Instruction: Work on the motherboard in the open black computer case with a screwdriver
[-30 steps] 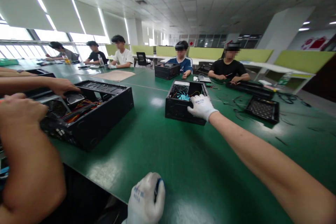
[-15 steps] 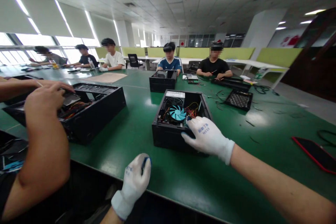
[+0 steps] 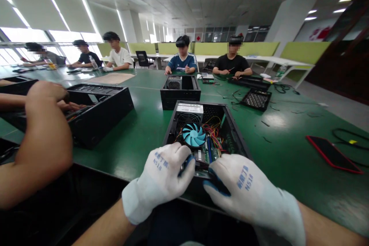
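Observation:
An open black computer case [image 3: 238, 132] lies on the green table in front of me. Inside it are a turquoise cooling fan [image 3: 194, 135], a power supply [image 3: 186, 113], bundled coloured wires [image 3: 215, 134] and part of a circuit board [image 3: 201, 154]. My left hand [image 3: 167, 171], in a white glove with blue lettering, is curled at the case's near left corner, its fingertips partly hidden. My right hand [image 3: 245, 188], gloved alike, grips the near wall, fingers over the rim and thumb outside.
Beyond my case stands another black case [image 3: 180, 98], with a person behind it. At left, a neighbour's bare arm [image 3: 47, 134] reaches into a larger case [image 3: 103, 111]. To the right lie a perforated black panel [image 3: 256, 99], a red-edged black pad [image 3: 333, 153] and cables.
The case has come closer to me, with my right hand on its near wall. My left hand has risen from the table edge to the case. The far case has turned.

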The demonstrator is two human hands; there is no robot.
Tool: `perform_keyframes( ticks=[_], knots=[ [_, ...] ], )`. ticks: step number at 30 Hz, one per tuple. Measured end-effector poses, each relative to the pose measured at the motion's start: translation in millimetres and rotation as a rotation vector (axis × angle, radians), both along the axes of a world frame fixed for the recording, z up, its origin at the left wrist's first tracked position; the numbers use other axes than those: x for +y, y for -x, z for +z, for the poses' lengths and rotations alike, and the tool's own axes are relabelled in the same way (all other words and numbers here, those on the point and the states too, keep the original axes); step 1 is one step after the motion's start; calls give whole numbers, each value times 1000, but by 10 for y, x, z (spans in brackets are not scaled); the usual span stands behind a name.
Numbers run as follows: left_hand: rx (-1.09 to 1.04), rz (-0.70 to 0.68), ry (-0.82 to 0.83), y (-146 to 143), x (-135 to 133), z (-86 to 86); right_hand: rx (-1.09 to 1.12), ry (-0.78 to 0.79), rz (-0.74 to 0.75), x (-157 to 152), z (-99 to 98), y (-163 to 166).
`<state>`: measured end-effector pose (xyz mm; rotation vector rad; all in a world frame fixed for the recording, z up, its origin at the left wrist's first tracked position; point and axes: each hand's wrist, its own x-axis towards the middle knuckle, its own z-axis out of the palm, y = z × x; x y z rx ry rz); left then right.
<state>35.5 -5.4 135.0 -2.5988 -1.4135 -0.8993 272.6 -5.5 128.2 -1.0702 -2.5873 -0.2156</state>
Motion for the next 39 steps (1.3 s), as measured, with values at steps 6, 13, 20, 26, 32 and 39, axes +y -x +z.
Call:
perform_keyframes(
  ticks=[6,13,20,26,32,39],
  knots=[
    [86,-58,39,-78,-170,-61,42,107,20,-275,3,-57],
    [125,-45,111,-81,-310,-51,148,222,71,-345,189,-71],
    [118,-32,154,-85,-301,-68,-188,159,-2,329,286,14],
    [121,-5,185,-96,-314,-58,-533,204,-55,799,172,456],
    [122,7,132,-102,-313,-75,-630,136,34,913,-44,812],
    [89,-4,142,-111,-315,-68,-614,117,58,930,-63,754]
  ],
)
